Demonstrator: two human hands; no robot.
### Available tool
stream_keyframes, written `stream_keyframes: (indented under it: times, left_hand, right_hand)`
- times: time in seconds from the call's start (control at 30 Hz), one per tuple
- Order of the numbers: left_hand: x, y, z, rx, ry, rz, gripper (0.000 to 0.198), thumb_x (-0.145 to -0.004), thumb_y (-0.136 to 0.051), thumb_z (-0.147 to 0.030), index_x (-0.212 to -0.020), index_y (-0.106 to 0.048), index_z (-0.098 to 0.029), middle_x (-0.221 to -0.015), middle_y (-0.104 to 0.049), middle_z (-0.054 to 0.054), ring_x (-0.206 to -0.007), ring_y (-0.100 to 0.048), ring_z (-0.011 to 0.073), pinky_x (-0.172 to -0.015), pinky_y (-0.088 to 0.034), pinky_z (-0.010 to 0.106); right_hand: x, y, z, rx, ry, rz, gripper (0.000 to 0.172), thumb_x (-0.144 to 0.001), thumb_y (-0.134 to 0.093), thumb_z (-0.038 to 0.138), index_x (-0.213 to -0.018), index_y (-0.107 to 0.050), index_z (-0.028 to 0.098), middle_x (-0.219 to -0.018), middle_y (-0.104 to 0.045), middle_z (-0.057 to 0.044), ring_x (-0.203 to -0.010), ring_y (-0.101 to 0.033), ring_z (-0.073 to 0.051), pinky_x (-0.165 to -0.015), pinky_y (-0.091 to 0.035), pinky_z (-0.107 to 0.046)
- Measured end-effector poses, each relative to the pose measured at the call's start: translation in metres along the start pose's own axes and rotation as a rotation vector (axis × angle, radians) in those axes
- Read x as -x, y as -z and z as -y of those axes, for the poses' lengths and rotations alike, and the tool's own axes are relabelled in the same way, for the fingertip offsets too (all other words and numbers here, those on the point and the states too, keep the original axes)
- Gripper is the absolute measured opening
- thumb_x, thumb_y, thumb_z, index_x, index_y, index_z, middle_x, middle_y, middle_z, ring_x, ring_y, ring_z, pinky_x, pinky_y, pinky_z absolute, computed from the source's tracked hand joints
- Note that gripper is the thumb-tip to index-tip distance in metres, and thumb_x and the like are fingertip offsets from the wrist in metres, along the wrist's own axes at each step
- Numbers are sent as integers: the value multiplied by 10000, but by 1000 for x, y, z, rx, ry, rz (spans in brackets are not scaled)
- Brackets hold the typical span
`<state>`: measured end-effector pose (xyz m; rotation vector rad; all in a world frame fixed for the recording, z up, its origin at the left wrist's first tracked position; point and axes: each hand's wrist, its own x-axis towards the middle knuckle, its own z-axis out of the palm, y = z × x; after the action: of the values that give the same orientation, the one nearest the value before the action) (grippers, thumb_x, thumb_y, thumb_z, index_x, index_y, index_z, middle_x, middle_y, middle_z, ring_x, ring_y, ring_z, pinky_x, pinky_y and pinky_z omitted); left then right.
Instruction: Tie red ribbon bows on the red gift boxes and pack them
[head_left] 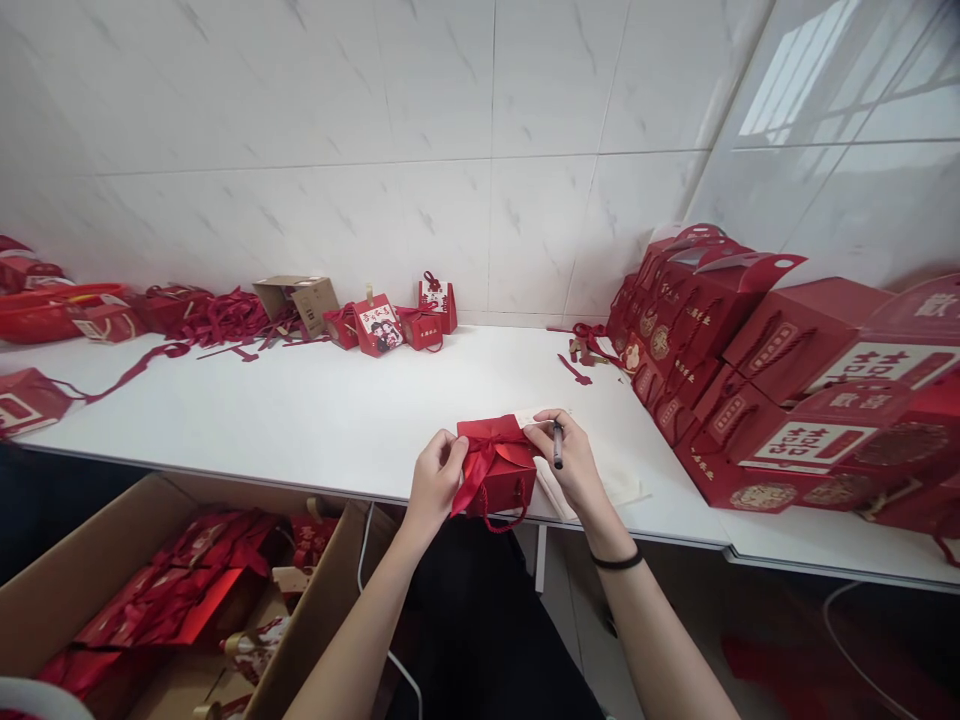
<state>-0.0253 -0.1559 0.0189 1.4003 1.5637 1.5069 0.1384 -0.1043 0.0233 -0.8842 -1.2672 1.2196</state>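
Observation:
A small red gift box (517, 490) with a satin ribbon bow (490, 446) on top and a twisted cord handle (504, 522) is at the table's front edge. My left hand (437, 472) grips its left side, thumb on the ribbon by the bow. At the box's right side is my right hand (570, 460), its fingertips touching the box near the bow. A dark pen (557, 445) with a greyish end is held in the same hand. Pale sheets (615, 486) lie under and beside that hand.
Stacked red gift boxes (780, 330) fill the table's right side. Small decorated boxes (379, 325), a small open carton (300, 300) and heaped red ribbons (225, 318) stand along the wall. Below left, a large cardboard box (330, 585) holds ribboned boxes. A white cable (364, 550) hangs beside it.

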Motion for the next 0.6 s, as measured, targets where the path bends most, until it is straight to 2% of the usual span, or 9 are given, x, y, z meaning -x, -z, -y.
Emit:
stream_keyframes:
  times: [0.2,0.4,0.5,0.57,0.6]
  left_hand:
    - [-1,-6,8,116,24,-48,321,-773,-483,-406,-574,-334,-202,-543,-318,-59,-494,-310,83,-480,-279,215]
    - [0,-3,7,143,59,-24,348,-764,-496,-425,-551,-342,-197,-529,-318,-56,-490,-313,83,-483,-290,221]
    - [-5,4,3,95,46,-84,305,-775,-471,-419,-585,-382,-198,-565,-375,-43,-531,-382,100,-528,-345,232]
    - [-11,9,-5,40,3,-130,240,-768,-478,-401,-646,-441,-197,-647,-460,-21,-636,-472,128,-610,-404,252]
    - [-15,11,-10,-3,-35,-112,209,-766,-485,-389,-685,-476,-197,-714,-504,-5,-717,-510,146,-675,-426,271]
  right_hand:
    - [1,-1,-2,-53,-35,-30,371,-621,-721,413,-798,-488,186,-570,-529,59,-532,-525,-118,-526,-407,-240]
    - [4,-2,-1,-6,-6,-39,380,-641,-704,457,-793,-490,182,-613,-566,32,-550,-551,-128,-524,-432,-248]
    - [5,-2,-3,-37,-17,-8,409,-641,-705,487,-807,-481,187,-617,-571,27,-545,-552,-132,-537,-453,-265]
    - [5,-2,-4,-61,-24,3,425,-639,-708,500,-818,-477,192,-615,-567,30,-541,-548,-133,-539,-456,-270]
    - [5,-2,-5,-70,-25,3,430,-637,-709,504,-821,-476,193,-612,-564,32,-539,-544,-132,-539,-455,-270]
